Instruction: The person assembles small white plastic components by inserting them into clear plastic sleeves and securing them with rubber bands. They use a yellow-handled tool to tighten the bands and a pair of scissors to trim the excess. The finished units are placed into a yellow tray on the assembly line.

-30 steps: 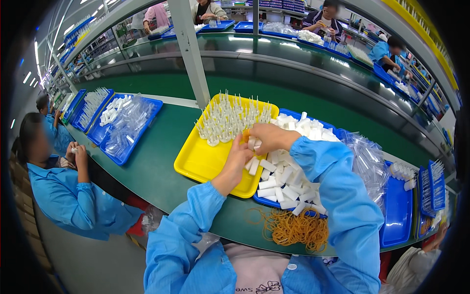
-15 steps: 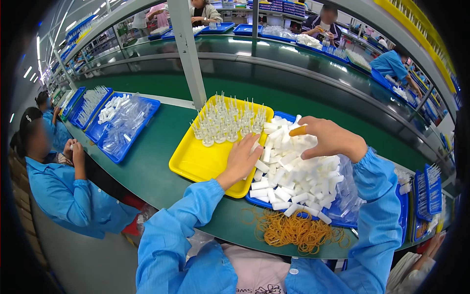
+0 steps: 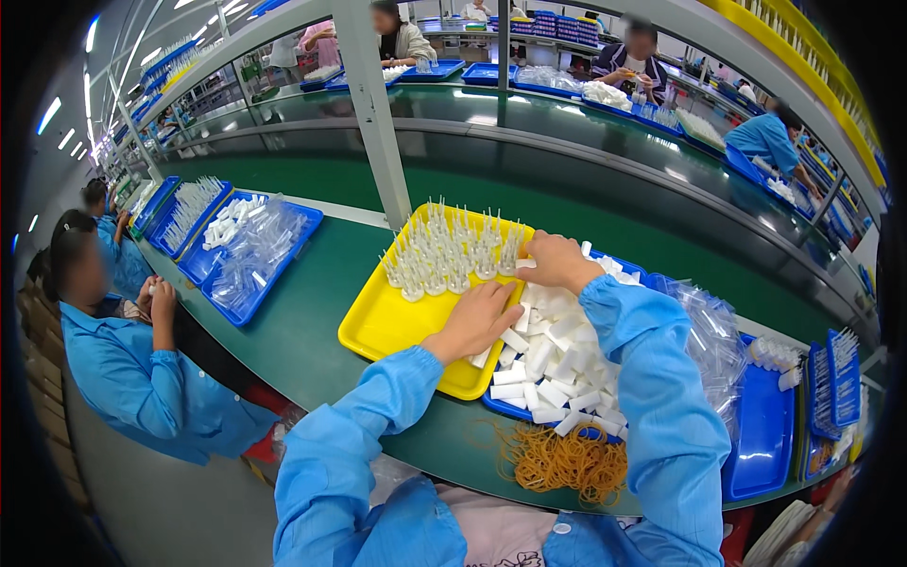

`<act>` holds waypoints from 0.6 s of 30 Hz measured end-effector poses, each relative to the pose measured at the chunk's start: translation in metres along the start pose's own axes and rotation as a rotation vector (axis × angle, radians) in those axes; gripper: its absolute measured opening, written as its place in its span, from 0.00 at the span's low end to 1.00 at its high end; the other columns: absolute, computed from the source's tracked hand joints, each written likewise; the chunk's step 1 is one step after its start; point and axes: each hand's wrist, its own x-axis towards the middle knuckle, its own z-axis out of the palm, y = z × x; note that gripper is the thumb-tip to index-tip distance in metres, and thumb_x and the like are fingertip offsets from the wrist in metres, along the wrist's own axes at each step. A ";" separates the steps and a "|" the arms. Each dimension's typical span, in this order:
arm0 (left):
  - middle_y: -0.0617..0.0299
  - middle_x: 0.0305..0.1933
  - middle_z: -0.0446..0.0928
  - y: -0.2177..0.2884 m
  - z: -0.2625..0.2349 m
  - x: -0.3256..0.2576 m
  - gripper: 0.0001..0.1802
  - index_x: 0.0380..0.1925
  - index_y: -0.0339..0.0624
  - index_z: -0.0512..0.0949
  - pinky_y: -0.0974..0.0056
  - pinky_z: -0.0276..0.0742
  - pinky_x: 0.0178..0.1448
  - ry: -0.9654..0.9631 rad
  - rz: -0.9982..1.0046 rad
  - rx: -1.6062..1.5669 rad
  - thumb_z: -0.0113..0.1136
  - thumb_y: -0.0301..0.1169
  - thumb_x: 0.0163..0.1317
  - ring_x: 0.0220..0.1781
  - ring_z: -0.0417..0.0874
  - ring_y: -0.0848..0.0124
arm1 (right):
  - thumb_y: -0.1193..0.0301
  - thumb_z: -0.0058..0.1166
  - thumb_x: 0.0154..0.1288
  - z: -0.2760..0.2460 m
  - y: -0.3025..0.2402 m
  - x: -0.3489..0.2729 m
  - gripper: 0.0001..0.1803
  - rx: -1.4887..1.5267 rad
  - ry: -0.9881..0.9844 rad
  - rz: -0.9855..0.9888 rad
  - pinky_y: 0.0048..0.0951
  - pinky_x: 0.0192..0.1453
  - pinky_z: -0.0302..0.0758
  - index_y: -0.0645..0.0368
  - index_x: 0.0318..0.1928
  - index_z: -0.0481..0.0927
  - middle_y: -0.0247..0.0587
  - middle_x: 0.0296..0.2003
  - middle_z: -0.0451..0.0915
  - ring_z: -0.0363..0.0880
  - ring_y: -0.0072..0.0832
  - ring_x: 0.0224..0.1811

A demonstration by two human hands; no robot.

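Note:
My right hand (image 3: 559, 261) pinches a short white tube (image 3: 525, 264) by the far right corner of the yellow tray (image 3: 383, 326). Close below it, my left hand (image 3: 477, 321) lies over the tray's right rim, its fingers stretched out; whatever is under the palm is hidden. Clear, thin-stemmed parts (image 3: 439, 250) stand upright in several rows in the far half of the tray. Right of the tray, a heap of white tubes (image 3: 557, 354) fills a blue tray (image 3: 515, 411), partly covered by my right forearm.
Tangled tan rubber bands (image 3: 562, 463) lie at the table's near edge. Clear plastic sleeves (image 3: 704, 335) and another blue tray (image 3: 761, 444) are on the right. At left, a co-worker (image 3: 142, 369) sits beside more blue trays (image 3: 250, 307). A grey post (image 3: 373, 123) rises behind the yellow tray.
My right hand has moved left from above the white heap to the yellow tray's far corner and closed on a white tube. My left hand stays near the tray's right rim. The view has shifted slightly.

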 end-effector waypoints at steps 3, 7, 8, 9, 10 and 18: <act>0.44 0.54 0.70 -0.010 -0.013 -0.014 0.29 0.54 0.32 0.70 0.55 0.63 0.63 -0.101 0.047 -0.031 0.46 0.47 0.65 0.58 0.69 0.51 | 0.57 0.59 0.52 0.009 0.012 0.006 0.21 0.056 -0.004 -0.052 0.40 0.53 0.72 0.51 0.45 0.82 0.48 0.45 0.75 0.75 0.43 0.49; 0.44 0.57 0.69 -0.019 -0.028 -0.043 0.32 0.56 0.32 0.68 0.55 0.62 0.64 -0.164 0.127 -0.154 0.50 0.50 0.62 0.59 0.68 0.50 | 0.62 0.58 0.51 0.003 0.023 -0.001 0.16 0.073 -0.042 -0.127 0.39 0.53 0.73 0.52 0.41 0.83 0.46 0.43 0.77 0.76 0.42 0.48; 0.45 0.58 0.68 -0.014 -0.033 -0.050 0.33 0.57 0.33 0.67 0.55 0.61 0.64 -0.190 0.161 -0.141 0.51 0.50 0.61 0.60 0.68 0.51 | 0.63 0.58 0.51 -0.006 0.023 -0.007 0.18 0.063 -0.085 -0.096 0.40 0.53 0.73 0.52 0.44 0.82 0.46 0.44 0.77 0.76 0.42 0.49; 0.45 0.59 0.68 -0.008 -0.038 -0.053 0.34 0.58 0.34 0.66 0.56 0.61 0.65 -0.216 0.204 -0.128 0.52 0.50 0.60 0.61 0.67 0.51 | 0.63 0.58 0.51 -0.009 0.028 -0.015 0.18 0.052 -0.014 -0.113 0.40 0.53 0.73 0.52 0.45 0.81 0.45 0.44 0.77 0.75 0.42 0.49; 0.45 0.59 0.67 -0.006 -0.043 -0.060 0.35 0.59 0.34 0.65 0.56 0.60 0.66 -0.242 0.224 -0.110 0.54 0.50 0.60 0.61 0.66 0.51 | 0.64 0.58 0.51 -0.006 0.029 -0.018 0.19 0.052 0.052 -0.149 0.40 0.53 0.73 0.52 0.46 0.80 0.45 0.44 0.77 0.75 0.42 0.50; 0.50 0.58 0.67 0.004 -0.060 -0.079 0.34 0.57 0.48 0.69 0.55 0.71 0.55 -0.280 0.068 0.348 0.60 0.52 0.53 0.56 0.70 0.54 | 0.71 0.60 0.51 -0.018 -0.037 -0.060 0.20 0.218 0.098 -0.532 0.39 0.57 0.68 0.57 0.47 0.78 0.47 0.45 0.75 0.73 0.43 0.51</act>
